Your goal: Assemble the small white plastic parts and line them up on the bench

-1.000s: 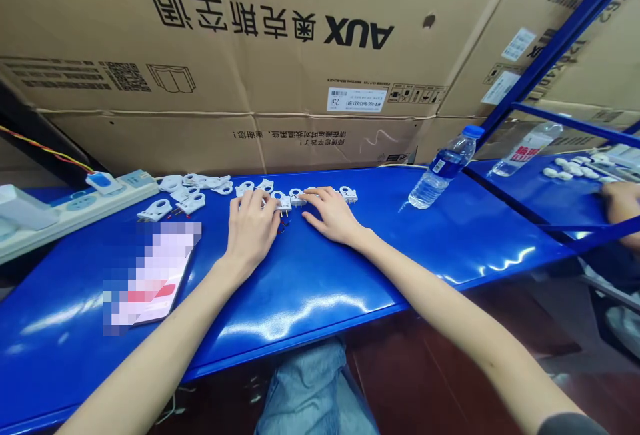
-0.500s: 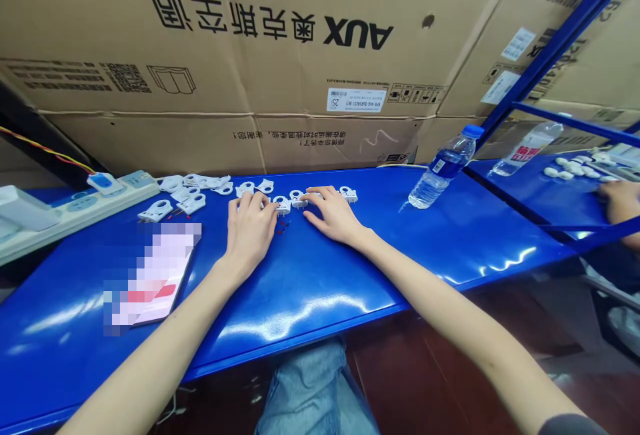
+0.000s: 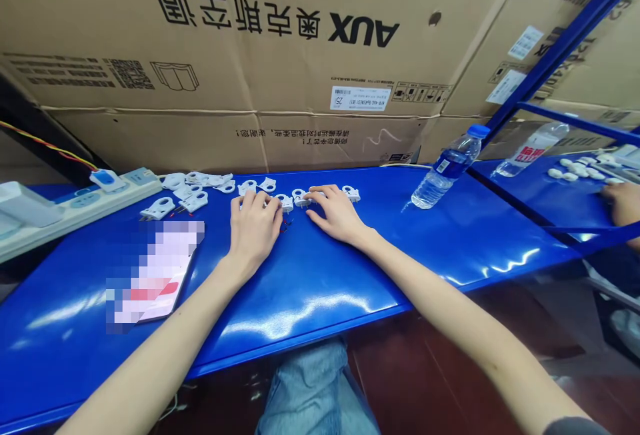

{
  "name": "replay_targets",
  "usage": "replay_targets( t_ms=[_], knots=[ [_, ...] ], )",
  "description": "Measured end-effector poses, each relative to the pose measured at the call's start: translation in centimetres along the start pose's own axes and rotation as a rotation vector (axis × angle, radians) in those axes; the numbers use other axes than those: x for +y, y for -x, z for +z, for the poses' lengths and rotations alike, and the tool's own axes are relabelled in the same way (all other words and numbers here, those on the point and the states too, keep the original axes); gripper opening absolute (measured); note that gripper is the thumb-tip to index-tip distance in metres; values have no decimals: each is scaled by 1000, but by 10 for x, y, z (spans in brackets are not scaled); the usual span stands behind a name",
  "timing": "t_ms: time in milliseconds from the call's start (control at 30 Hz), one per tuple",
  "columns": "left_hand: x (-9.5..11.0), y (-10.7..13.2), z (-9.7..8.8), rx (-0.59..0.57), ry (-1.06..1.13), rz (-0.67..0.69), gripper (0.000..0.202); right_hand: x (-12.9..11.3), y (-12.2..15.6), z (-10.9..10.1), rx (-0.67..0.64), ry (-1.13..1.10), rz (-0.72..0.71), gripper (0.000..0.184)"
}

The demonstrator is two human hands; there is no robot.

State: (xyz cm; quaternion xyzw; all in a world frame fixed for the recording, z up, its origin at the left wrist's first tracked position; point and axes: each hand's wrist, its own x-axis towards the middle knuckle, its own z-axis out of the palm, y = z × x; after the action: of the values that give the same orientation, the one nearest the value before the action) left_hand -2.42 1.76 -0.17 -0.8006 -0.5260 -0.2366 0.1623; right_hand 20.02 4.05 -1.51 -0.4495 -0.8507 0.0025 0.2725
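White two-pin plugs with round finger holes stand in a row along the back of the blue table. My left hand rests over part of this row, fingers bent and spread. Just right of its index finger is a white plug. My right hand reaches over the row from the right, fingers stretched out and thumb apart. Another white plug touches or nearly touches its fingertips, and a further plug shows beyond its knuckles. Small red and dark leads lie between my hands. The hands hide some plugs.
A loose pile of white plugs lies to the left, near a power strip. A blurred-out phone-like slab is on the table. A water bottle leans at right by a blue frame. Beyond it is another person's hand.
The view has shifted slightly, moving the scene a little to the right. My hands keep nearly the same places over the row of plugs.
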Motion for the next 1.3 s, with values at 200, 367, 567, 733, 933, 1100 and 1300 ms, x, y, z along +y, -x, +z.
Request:
replay_targets(
  t_ms=[200,367,567,733,933,1100,1300],
  knots=[
    [3,0,-2,4,20,-2,29,-3,0,-1,-13,17,-6,34],
    [3,1,-2,-20,3,6,29,-4,1,-1,-27,12,-8,35],
    [4,1,-2,-35,3,5,30,-4,1,-1,-32,9,2,35],
    [-1,0,-4,1,-69,-106,32,-4,0,-1,-28,7,14,36],
    [-10,3,-1,-2,-97,-225,28,-4,1,0,-27,5,18,37],
    [-10,4,-1,-2,-18,-249,22,-4,2,0,-16,-20,6,41],
    [-6,1,-8,72,82,-213,23,-14,1,-7,28,-99,-35,46]
  ],
)
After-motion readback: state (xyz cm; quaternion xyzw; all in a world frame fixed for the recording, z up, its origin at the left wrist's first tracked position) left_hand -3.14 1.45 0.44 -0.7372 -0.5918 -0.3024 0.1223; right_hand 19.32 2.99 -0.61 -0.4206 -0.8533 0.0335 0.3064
